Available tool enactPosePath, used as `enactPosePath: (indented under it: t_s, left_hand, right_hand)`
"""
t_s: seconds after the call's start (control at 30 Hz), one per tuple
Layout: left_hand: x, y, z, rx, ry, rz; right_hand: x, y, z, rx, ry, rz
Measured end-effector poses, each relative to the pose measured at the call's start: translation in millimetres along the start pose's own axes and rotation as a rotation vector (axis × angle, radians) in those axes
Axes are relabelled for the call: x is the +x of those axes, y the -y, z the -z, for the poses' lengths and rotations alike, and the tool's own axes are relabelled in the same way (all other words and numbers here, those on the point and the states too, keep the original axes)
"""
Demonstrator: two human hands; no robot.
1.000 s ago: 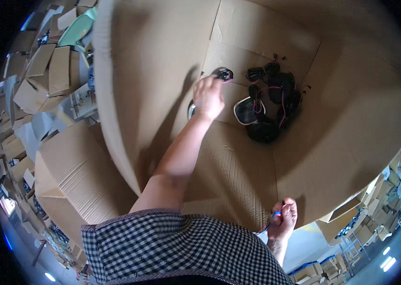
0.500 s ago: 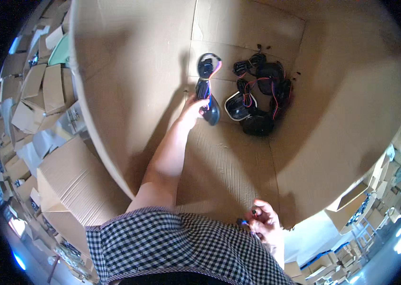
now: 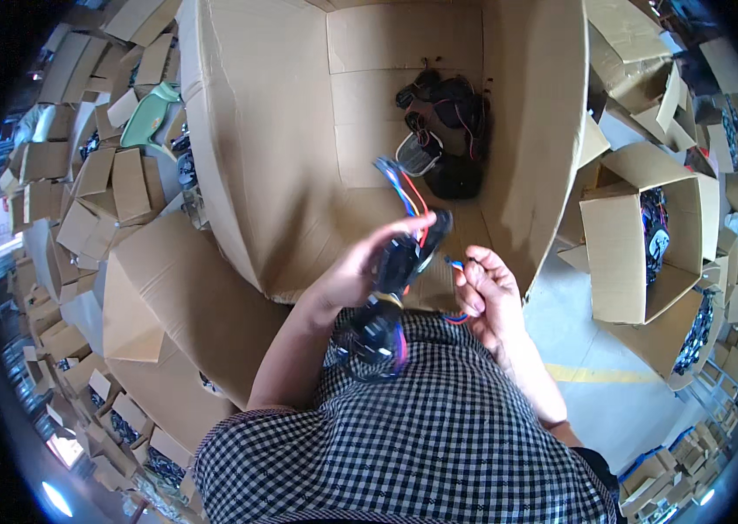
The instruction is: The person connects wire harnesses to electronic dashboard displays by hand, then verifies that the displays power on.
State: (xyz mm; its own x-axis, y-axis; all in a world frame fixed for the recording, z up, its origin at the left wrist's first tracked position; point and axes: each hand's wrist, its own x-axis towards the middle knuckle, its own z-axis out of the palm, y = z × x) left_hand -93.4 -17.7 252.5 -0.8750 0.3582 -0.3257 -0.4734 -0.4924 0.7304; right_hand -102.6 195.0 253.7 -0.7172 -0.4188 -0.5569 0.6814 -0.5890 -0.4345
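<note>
My left hand (image 3: 353,269) is closed around a black part with a bundled black cable (image 3: 395,265), held in front of my chest. Red, orange and blue wires stick out of its top, and a dark loop of cable hangs beneath. To the right of it, my right hand (image 3: 493,301) pinches a small connector with coloured wires (image 3: 455,265); red and blue strands trail below the fingers. Beyond both hands, several black parts (image 3: 456,178) with coiled cables lie at the bottom of a large cardboard box (image 3: 260,131). One of them has a pale rim.
A closed-looking carton (image 3: 203,306) stands to the left of the large box. On the right is an open carton (image 3: 627,253) containing dark cabled parts. A green chair (image 3: 149,118) stands at the far left. Many more cartons surround me, and a yellow line (image 3: 600,375) crosses the floor.
My left hand has come out of the large box toward my chest, bringing the black part along. My right hand has risen and now sits close to it. The view has shifted back.
</note>
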Motion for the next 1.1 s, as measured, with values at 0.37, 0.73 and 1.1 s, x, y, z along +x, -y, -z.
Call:
enactPosePath:
  t_s: [0.37, 0.73, 1.1]
  left_hand:
    - [-29.8, -2.2, -11.9, -0.177, 0.085, -0.260]
    - [-24.3, 30.2, -74.7, 0.566, 0.020, -0.223]
    - [-15.4, 28.2, -76.8, 0.523, 0.120, -0.073]
  right_hand:
    - [-15.4, 11.1, 6.0, -0.100, 0.253, 0.119]
    - [-37.9, 44.0, 6.1, -0.473, 0.278, 0.405]
    - [-38.9, 72.3, -0.4, -1.249, 0.478, 0.520]
